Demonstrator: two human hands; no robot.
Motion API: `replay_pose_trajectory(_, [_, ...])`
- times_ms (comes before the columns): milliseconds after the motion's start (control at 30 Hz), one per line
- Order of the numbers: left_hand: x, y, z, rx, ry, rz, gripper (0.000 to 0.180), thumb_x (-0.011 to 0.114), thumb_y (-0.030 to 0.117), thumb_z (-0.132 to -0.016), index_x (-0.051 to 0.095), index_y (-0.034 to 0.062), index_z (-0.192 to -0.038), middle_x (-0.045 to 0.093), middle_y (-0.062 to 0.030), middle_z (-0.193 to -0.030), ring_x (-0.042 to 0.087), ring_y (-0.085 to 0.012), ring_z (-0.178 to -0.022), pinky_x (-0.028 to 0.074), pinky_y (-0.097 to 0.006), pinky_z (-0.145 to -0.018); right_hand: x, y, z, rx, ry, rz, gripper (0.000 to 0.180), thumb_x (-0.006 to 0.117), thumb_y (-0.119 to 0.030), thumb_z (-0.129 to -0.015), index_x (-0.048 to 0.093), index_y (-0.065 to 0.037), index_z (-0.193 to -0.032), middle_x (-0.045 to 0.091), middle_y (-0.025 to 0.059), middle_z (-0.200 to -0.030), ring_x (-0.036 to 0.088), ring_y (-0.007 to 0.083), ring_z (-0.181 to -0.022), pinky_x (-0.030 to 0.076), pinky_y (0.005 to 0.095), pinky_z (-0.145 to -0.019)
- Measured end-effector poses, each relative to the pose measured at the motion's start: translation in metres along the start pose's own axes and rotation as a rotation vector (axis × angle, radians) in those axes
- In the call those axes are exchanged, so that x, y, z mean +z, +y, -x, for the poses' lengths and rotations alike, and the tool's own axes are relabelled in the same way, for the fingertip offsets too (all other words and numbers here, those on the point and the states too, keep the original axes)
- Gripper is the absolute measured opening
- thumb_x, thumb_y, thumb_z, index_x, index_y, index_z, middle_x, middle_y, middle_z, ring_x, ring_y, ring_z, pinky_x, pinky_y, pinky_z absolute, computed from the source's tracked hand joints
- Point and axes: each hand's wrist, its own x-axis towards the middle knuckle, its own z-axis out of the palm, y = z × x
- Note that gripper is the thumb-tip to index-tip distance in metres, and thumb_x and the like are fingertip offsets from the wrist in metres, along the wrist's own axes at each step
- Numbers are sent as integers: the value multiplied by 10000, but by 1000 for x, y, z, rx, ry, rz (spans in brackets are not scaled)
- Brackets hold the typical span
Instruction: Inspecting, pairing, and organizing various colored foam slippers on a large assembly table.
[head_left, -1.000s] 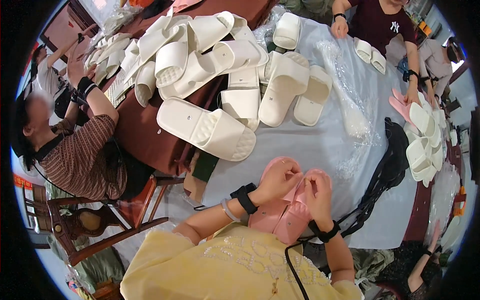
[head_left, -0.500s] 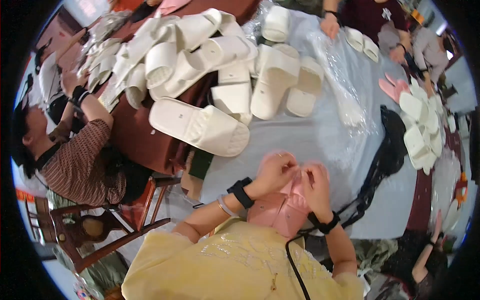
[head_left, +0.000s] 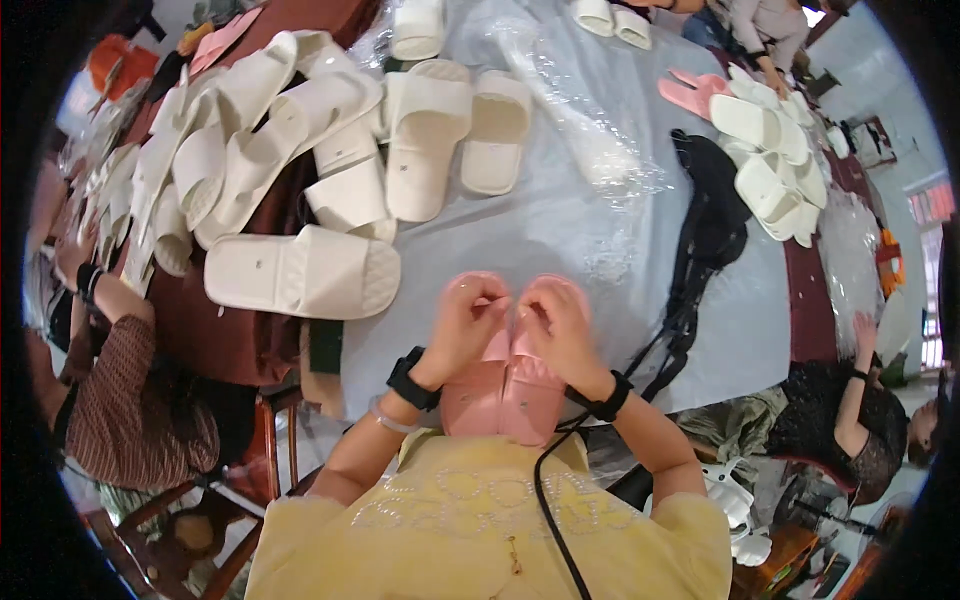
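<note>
A pair of pink slippers lies side by side at the near table edge, heels toward me. My left hand rests over the strap area of the left slipper, and my right hand is over the right one. The fingers of both are curled, with thumbs and fingertips pinched close together above the gap between the slippers. Whatever they pinch is too small or hidden to make out. Both hands cover much of the straps and toe ends.
White slippers are heaped at the left, with more at the far right. A crumpled clear plastic bag and a black bundle with straps lie on the grey sheet. Co-workers sit around; a black cable crosses my front.
My view has swung, so the table contents appear farther left. The pink slippers now lie straighter side by side, and my pinching fingertips have moved slightly apart.
</note>
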Motion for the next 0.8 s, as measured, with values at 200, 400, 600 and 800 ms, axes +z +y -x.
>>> replay_pose_trajectory(200, [3,3,0,83,42,-42,40,574,5,-809,544,-8,-833,544,-65,-847,533,-127,-703,459,-236,-609,1,6,6,82,-35,-87,82,561,-94,-791,537,-25,-829,524,138,-819,500,321,-830,389,409,-768])
replay_pose_trajectory(400, [3,10,1,71,-38,-157,38,563,18,-827,540,-7,-844,542,-61,-825,530,-129,-733,464,-252,-635,0,6,6,75,-57,-148,75,556,-98,-789,533,-35,-822,537,127,-835,504,307,-823,375,415,-761])
replay_pose_trajectory(600, [2,7,4,-32,96,-92,61,570,24,-824,540,-11,-863,548,-64,-859,536,-127,-754,472,-259,-660,3,8,6,30,-24,-115,85,577,-72,-778,521,-22,-819,517,117,-811,493,285,-801,390,377,-748])
replay_pose_trajectory(800, [1,8,1,17,-26,-105,55,565,32,-829,546,-5,-865,553,-61,-881,543,-115,-722,470,-236,-619,2,6,6,86,-84,-124,75,560,-89,-783,536,-31,-824,533,121,-835,494,322,-837,380,405,-783])
